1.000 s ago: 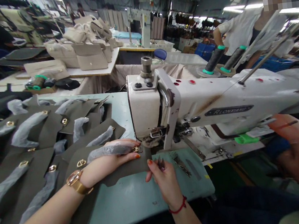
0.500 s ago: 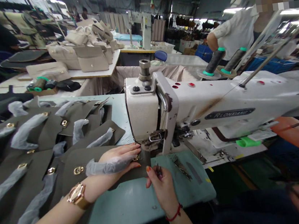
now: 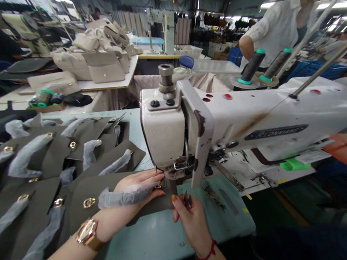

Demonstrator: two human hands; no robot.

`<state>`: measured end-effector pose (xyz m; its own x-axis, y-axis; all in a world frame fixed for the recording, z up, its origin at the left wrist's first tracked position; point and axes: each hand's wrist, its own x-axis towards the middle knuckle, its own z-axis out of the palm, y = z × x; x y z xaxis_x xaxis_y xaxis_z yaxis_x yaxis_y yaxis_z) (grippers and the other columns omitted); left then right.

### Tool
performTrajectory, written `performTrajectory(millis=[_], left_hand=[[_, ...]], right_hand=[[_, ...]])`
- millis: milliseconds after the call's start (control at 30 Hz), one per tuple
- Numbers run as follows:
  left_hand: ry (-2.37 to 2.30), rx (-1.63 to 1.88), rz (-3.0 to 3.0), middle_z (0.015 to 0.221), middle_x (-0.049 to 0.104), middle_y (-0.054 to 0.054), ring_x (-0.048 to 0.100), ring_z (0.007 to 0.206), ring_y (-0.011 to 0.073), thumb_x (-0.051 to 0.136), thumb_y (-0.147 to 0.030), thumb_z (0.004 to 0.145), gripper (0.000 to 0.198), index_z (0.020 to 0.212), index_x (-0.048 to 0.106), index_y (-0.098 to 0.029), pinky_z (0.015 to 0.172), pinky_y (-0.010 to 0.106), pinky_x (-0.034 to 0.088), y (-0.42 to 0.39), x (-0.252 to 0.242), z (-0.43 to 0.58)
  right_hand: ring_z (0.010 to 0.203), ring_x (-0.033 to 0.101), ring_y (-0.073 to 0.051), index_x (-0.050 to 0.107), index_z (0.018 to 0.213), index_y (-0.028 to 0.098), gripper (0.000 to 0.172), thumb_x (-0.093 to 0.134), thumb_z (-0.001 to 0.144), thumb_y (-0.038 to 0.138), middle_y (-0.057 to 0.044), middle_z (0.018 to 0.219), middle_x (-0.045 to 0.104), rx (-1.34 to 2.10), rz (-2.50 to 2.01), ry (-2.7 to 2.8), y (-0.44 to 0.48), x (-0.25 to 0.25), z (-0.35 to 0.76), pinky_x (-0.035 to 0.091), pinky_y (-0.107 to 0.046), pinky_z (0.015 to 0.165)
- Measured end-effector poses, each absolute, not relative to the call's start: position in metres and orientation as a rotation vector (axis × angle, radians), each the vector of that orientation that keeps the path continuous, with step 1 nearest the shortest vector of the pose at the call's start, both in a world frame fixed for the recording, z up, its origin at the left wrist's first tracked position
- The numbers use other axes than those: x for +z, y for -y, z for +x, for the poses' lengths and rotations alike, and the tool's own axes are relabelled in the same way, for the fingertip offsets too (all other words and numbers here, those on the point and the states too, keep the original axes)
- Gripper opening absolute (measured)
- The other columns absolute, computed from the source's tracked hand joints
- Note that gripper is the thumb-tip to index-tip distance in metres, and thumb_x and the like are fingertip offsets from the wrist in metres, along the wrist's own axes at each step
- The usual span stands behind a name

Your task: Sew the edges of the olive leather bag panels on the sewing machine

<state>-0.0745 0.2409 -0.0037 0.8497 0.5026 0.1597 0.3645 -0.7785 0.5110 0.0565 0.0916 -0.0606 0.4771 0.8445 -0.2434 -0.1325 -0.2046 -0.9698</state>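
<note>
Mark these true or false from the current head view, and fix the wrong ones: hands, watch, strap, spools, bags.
1. The left hand lies on a dark panel by the sewing machine. True.
2. The watch is on the right wrist. False: the watch is on the left wrist.
3. The right hand holds a small pointed tool. True.
4. The strap at the left hand is unwrapped. False: the strap is in translucent wrapping.
5. The two spools have orange ends. False: the spools have green ends.
6. Pale bags are piled beyond the machine. True.
</note>
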Motion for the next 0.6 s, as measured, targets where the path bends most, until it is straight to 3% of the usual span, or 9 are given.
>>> performTrajectory(millis=[167, 300, 433, 533, 600], left_hand=[[-0.594, 0.255, 2.609, 0.107, 0.070, 0.006, 0.064, 0.092, 0.0216, 0.048, -0.043, 0.089, 0.036, 0.110, 0.068, -0.022, 0.084, 0.028, 0.048, -0.249, 0.000, -0.071], [-0.574, 0.282, 2.563, 0.094, 0.072, 0.003, 0.064, 0.079, 0.0190, 0.055, -0.038, 0.085, 0.028, 0.099, 0.072, -0.021, 0.072, 0.024, 0.048, -0.255, 0.004, -0.066], [-0.532, 0.358, 2.457, 0.087, 0.073, 0.000, 0.064, 0.073, 0.0155, 0.055, -0.028, 0.083, 0.021, 0.091, 0.073, -0.022, 0.066, 0.021, 0.049, -0.259, 0.011, -0.061], [-0.556, 0.368, 2.368, 0.081, 0.072, 0.001, 0.064, 0.068, 0.0163, 0.056, -0.034, 0.082, 0.023, 0.088, 0.074, -0.020, 0.066, 0.024, 0.050, -0.260, 0.021, -0.056], [-0.548, 0.342, 2.311, 0.085, 0.072, 0.002, 0.064, 0.073, 0.0183, 0.056, -0.040, 0.081, 0.028, 0.088, 0.073, -0.019, 0.074, 0.028, 0.052, -0.261, 0.030, -0.052]], right_hand=[[0.049, 0.045, -0.008, 0.048, 0.056, 0.016, 0.044, 0.056, 0.084, 0.049, 0.004, 0.046, 0.046, 1.033, -1.459, 0.614, -0.098, -0.060, 0.058, 0.040, -0.023, 0.062], [0.050, 0.045, -0.009, 0.046, 0.052, 0.017, 0.046, 0.055, 0.084, 0.049, 0.003, 0.046, 0.044, 1.054, -1.434, 0.626, -0.102, -0.055, 0.060, 0.042, -0.025, 0.065], [0.052, 0.044, -0.011, 0.050, 0.059, 0.022, 0.037, 0.055, 0.086, 0.046, 0.002, 0.050, 0.045, 1.088, -1.371, 0.602, -0.105, -0.057, 0.063, 0.043, -0.028, 0.069], [0.056, 0.046, -0.013, 0.051, 0.060, 0.025, 0.034, 0.052, 0.087, 0.045, 0.000, 0.054, 0.046, 1.107, -1.357, 0.633, -0.107, -0.058, 0.066, 0.042, -0.030, 0.071], [0.056, 0.045, -0.014, 0.051, 0.059, 0.025, 0.036, 0.052, 0.087, 0.047, -0.001, 0.055, 0.046, 1.115, -1.385, 0.640, -0.110, -0.056, 0.068, 0.040, -0.032, 0.067]])
